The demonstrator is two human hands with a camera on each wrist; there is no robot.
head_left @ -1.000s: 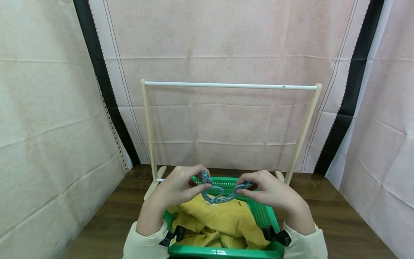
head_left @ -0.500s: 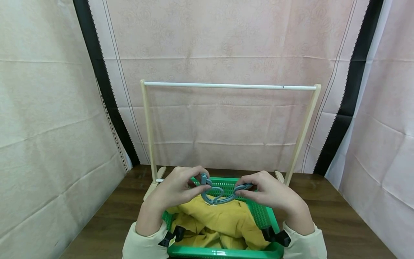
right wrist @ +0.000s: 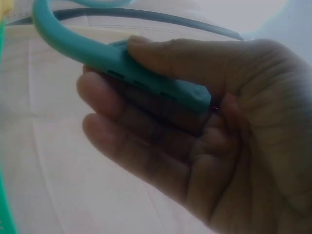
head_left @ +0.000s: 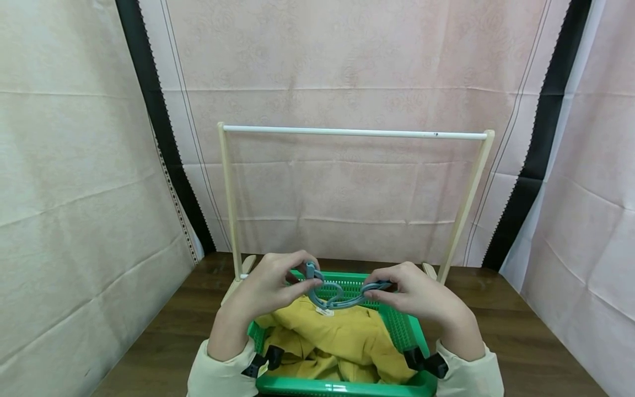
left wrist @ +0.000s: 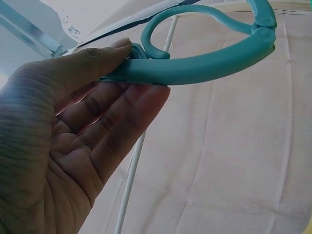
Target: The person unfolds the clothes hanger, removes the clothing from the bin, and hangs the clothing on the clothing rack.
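Blue-green hanger (left wrist: 195, 68), yellow cloth (head_left: 342, 337)

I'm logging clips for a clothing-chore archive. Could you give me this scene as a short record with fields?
held item: blue-green hanger, jointed, with a curled hook
left grip: pinches one end of the hanger between thumb and fingers
right grip: pinches the other end
basket: green, mesh-sided, on the table, below the hanger
contents: yellow garment, crumpled, white label showing near its top
rack: pale frame with a white rail, behind the basket
table: dark brown wood
backdrop: pale curtain
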